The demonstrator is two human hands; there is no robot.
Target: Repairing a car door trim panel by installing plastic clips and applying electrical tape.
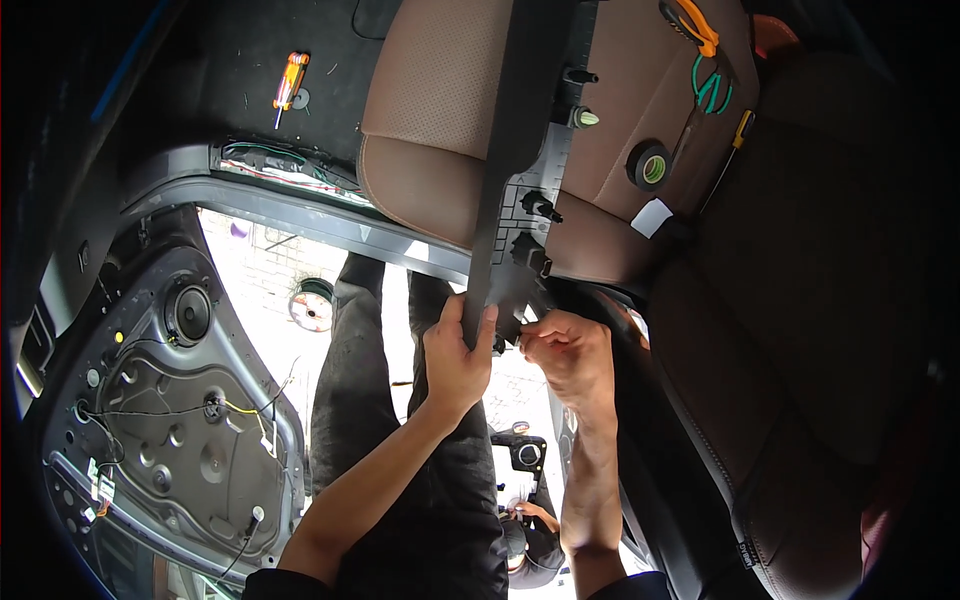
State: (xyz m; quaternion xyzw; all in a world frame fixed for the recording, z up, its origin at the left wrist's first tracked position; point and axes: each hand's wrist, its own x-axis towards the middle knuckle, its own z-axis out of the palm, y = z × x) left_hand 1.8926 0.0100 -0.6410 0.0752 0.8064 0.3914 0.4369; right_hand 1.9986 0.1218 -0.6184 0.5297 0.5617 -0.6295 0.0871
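A long black plastic sill trim (505, 150) stretches away from me, its inner side showing ribs and fasteners. My left hand (460, 360) grips its near end, thumb along the edge. Close by on the right, my right hand (572, 355) is closed, thumb and fingers pinched at the trim's lower edge; what lies between the fingertips is mostly hidden. Black clips (541, 207) stick out along the trim's right side. Farther up sits a pale clip (584, 118), with another black clip (581, 76) beyond it.
Brown seat (430, 180) lies under the trim, carrying orange-handled pliers (700, 30), green-handled cutters (711, 88), a tape roll (649, 165) and a yellow-handled screwdriver (742, 130). An orange folding tool (291, 82) rests on the floor mat. At left stands a stripped door (190, 430); another person (535, 560) is below.
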